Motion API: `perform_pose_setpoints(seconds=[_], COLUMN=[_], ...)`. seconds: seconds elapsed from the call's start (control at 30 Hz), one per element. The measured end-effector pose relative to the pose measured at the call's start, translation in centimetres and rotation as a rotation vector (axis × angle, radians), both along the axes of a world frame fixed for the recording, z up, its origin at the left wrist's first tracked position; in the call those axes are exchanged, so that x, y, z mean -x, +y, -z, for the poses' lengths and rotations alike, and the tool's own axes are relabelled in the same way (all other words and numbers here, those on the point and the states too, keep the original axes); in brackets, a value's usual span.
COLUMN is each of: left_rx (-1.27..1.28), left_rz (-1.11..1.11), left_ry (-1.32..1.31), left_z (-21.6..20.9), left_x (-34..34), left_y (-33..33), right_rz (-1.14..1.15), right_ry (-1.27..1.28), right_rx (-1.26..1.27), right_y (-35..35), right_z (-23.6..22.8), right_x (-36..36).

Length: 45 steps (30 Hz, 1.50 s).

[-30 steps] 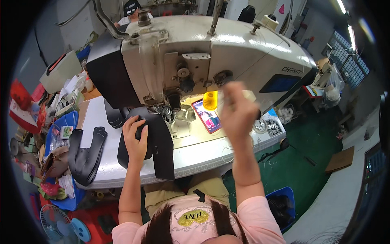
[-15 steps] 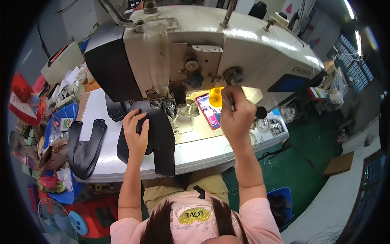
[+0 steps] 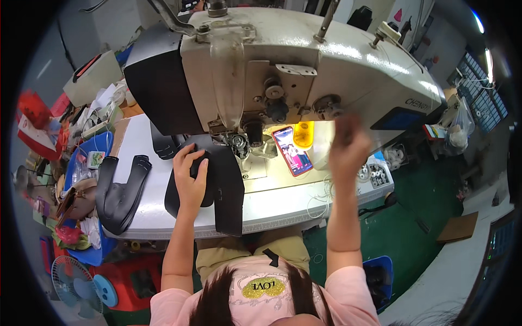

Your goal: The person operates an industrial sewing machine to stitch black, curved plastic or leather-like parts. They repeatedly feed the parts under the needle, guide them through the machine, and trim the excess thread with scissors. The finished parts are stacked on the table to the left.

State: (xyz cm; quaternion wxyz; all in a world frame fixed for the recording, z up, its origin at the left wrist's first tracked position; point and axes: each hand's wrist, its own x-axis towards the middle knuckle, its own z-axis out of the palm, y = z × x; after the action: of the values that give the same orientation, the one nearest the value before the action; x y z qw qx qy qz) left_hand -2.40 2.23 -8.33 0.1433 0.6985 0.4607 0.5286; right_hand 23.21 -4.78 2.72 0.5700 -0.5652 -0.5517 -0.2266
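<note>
In the head view, a pale sewing machine with a hard, glossy casing and a black end cover [image 3: 348, 60] spans the far side of a smooth white table [image 3: 272, 218]. At the left, a blue bin [image 3: 103, 247] is crammed with clear plastic, crumpled white cloth and a pink-red bag; a soft brown bag [image 3: 81, 201] leans over it. A smaller blue bin [image 3: 389, 271] on the green floor at the right contains something dark, too dim to identify. Black, matte, flexible pieces [image 3: 228, 201] lie near the needle area, a straight-edged flap reaching the table's near edge. Left of them rests a bent stack of smooth black strips [image 3: 122, 195].

The left hand [image 3: 189, 182] lies on the black pieces, fingers parted and resting on top. The right hand [image 3: 350, 146] is raised before the machine, its fingers curled; blur hides whether they hold anything. Between the hands, farther back, a flat red-edged phone [image 3: 293, 152] lies beside a rounded, see-through yellow container [image 3: 303, 135]. At the right, a shallow tray [image 3: 387, 185] holds small round bobbins [image 3: 377, 175]. Thin, pale thread [image 3: 318, 206] loops over the near edge.
</note>
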Motion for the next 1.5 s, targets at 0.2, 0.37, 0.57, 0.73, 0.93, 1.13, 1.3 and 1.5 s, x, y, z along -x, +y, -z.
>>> perform_pose_setpoints(seconds=[0.2, 0.37, 0.57, 0.73, 0.93, 1.13, 1.3, 1.5], left_rx=[0.017, 0.022, -0.001, 0.008, 0.083, 0.060, 0.079, 0.108], left_rz=[-0.022, 0.012, 0.005, 0.028, 0.090, 0.119, 0.136, 0.161], left_ry=[0.025, 0.020, 0.031, 0.052, -0.047, -0.021, -0.050, -0.067], left_z=[0.6, 0.7, 0.4, 1.0, 2.0, 2.0, 2.8, 2.0], left_x=[1.0, 0.2, 0.0, -0.1, 0.5, 0.3, 0.2, 1.0], left_y=[-0.3, 0.5, 0.7, 1.1, 2.2, 1.7, 2.3, 2.3], right_rz=[-0.007, -0.094, 0.009, -0.025, -0.089, 0.038, -0.283, -0.151], right_ry=[0.083, -0.061, 0.099, 0.003, 0.023, 0.028, -0.068, 0.115], right_rx=[0.028, -0.006, 0.097, -0.020, -0.017, -0.013, 0.125, -0.116], right_y=[-0.3, -0.3, -0.2, -0.8, 0.2, -0.4, -1.8, -0.6], right_z=[-2.8, 0.2, 1.0, -2.7, 0.9, -0.7, -0.1, 8.7], right_x=[1.5, 3.0, 0.8, 2.4, 3.0, 1.4, 4.5, 1.9])
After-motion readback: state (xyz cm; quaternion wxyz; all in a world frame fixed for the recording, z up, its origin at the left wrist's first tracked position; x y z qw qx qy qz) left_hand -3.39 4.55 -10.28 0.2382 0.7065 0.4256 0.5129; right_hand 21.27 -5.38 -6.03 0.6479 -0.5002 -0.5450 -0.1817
